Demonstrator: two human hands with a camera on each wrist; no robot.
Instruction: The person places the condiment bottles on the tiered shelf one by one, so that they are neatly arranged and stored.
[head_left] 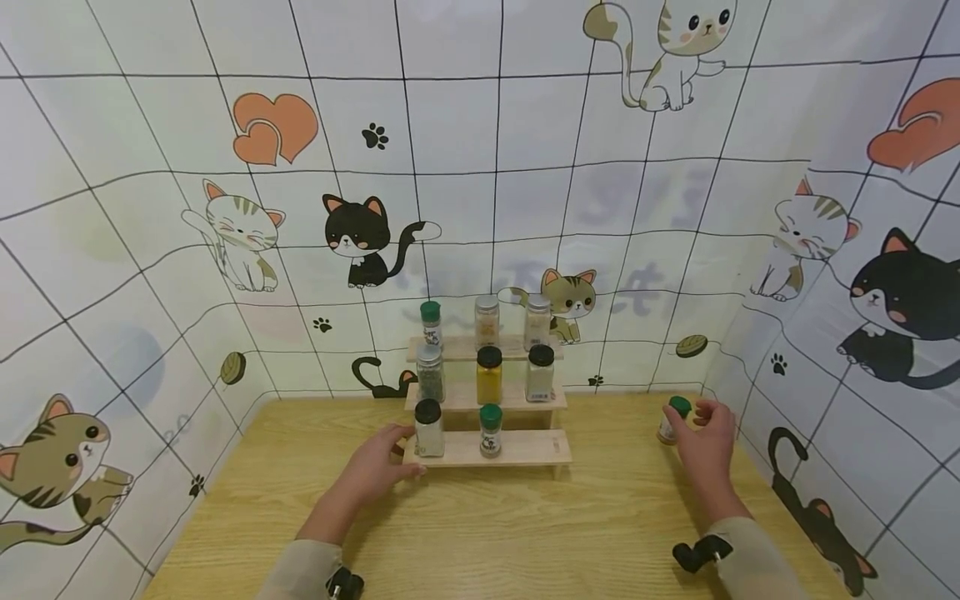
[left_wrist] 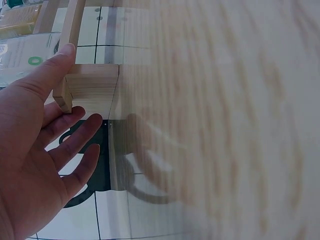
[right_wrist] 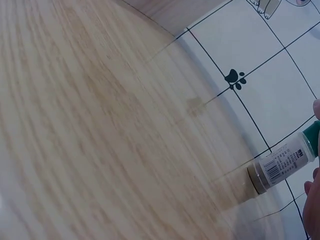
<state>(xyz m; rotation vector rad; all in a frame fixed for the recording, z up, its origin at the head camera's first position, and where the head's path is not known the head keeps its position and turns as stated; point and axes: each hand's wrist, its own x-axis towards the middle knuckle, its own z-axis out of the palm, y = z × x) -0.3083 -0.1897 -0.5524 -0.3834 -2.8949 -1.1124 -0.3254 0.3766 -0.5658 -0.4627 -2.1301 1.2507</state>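
Observation:
At the left end of a three-tier wooden spice rack (head_left: 525, 447), my left hand (head_left: 378, 462) grips the lowest shelf. Its thumb lies along the shelf's front edge, and the other fingers curve behind the end board (left_wrist: 92, 85) in the left wrist view. Far to the right, my right hand (head_left: 707, 442) holds a small spice jar (right_wrist: 282, 164) by its green cap (head_left: 680, 405), thumb on the near side. The jar is upright, base at the tabletop; most of this hand is cut off in the right wrist view.
On the bottom shelf stand a black-capped jar (head_left: 429, 433) and a green-capped jar (head_left: 491, 433). Several more jars fill the upper tiers, including a yellow one (head_left: 489, 379). A cat-patterned wall covering (head_left: 465, 200) encloses the wood-grain table (head_left: 510, 533).

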